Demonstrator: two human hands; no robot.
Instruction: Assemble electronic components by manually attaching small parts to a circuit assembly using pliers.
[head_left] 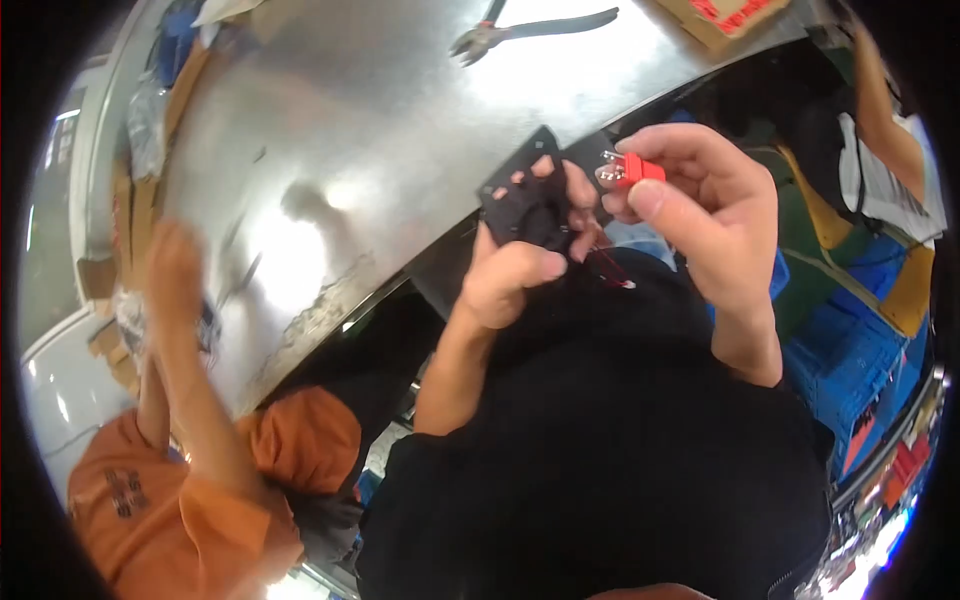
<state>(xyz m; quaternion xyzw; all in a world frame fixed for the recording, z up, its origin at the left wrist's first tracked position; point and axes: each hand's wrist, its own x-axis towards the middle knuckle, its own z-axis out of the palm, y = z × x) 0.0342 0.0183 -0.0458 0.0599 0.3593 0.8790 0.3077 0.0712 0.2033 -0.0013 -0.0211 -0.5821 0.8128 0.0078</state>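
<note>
Left hand (505,277) clamped on a flat, matte black plate (545,212), angular in outline, pierced by openings showing skin. Right hand (728,205), apart from it, pinches a blocky red piece (644,169), bright metal prongs leftward. Both held before the torso, near the edge of a shiny, scuffed metal table (350,130). On it, steel-headed pliers (482,42).

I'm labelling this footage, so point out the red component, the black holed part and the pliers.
Red component (640,169): head view, on its red body.
Black holed part (528,205): head view, near its middle.
Pliers (489,36): head view, at the pivot.
</note>
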